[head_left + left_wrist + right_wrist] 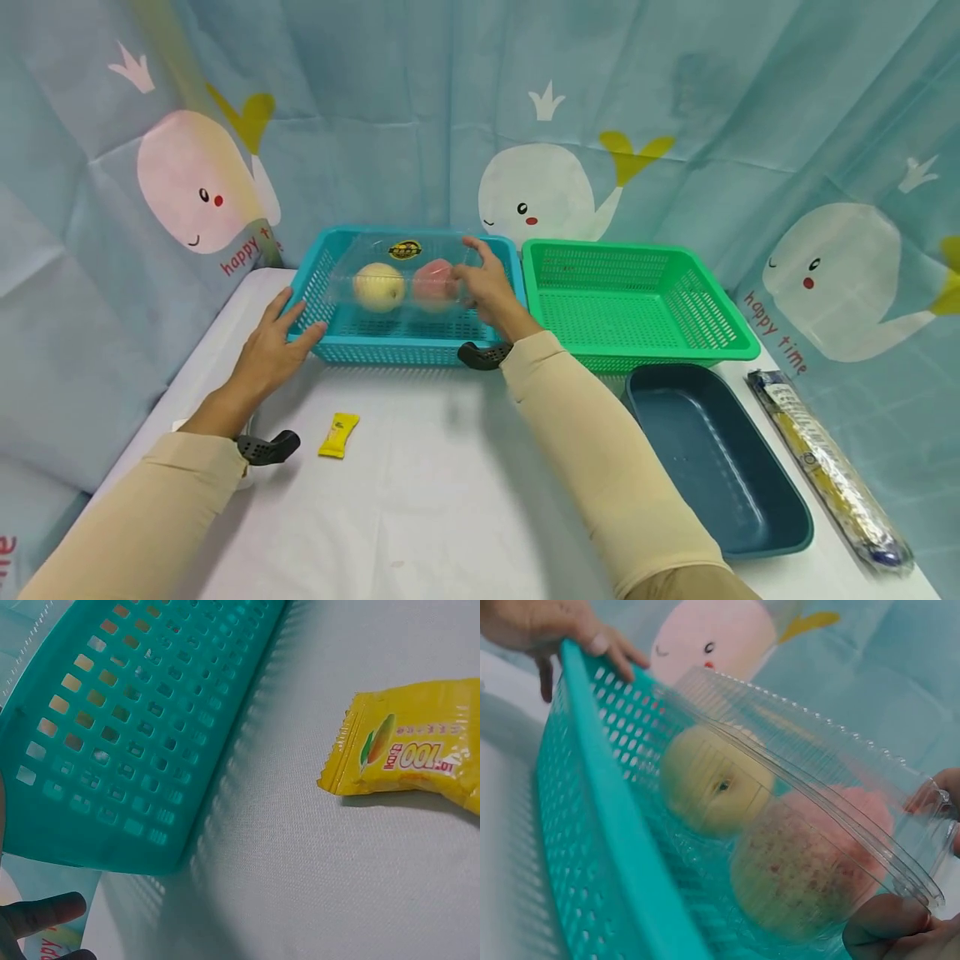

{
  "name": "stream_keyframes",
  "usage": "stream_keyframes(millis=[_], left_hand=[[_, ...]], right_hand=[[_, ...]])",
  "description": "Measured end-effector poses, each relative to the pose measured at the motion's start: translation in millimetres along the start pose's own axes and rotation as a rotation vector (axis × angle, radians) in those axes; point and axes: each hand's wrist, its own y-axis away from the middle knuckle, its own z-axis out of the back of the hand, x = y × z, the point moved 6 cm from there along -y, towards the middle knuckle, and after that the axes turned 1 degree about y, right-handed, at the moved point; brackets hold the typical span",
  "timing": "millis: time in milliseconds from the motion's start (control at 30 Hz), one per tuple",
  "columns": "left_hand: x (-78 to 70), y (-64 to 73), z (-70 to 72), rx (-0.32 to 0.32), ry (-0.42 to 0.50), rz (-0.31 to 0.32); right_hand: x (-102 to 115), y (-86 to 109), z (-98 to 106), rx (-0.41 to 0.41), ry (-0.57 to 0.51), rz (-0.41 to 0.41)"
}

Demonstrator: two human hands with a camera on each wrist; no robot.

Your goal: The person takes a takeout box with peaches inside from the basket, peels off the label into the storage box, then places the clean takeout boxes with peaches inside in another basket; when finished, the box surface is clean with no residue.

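Clear plastic box [406, 250] pinched at a blue basket [390, 352].
Nearest, a dark blue tub [716, 467] and a yellow packet [338, 435] lie on the white tabletop [450, 500]. Beyond, the left hand [273, 354], fingers spread, touches the basket's near left corner; the right hand [487, 287] pinches the box's right end between thumb and fingers. Through the plastic show a yellow fruit [378, 287] and a pink fruit [435, 285]. Behind hangs a whale curtain [405, 108].
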Motion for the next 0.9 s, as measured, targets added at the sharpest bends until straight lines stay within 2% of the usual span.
stream_keyframes(millis=[267, 467, 900], left_hand=[[-1.5, -2.4, -2.3, 0.001, -0.01, 0.002], [-0.8, -2.3, -3.3, 0.003, -0.018, 0.008], [-2.1, -0.4, -0.6, -0.004, -0.022, -0.008]], right_hand=[[16.4, 11.5, 18.6, 0.01, -0.074, 0.018], [30.2, 24.6, 30.6, 0.013, -0.08, 0.014], [49.6, 71.1, 48.9, 0.056, -0.075, 0.032]])
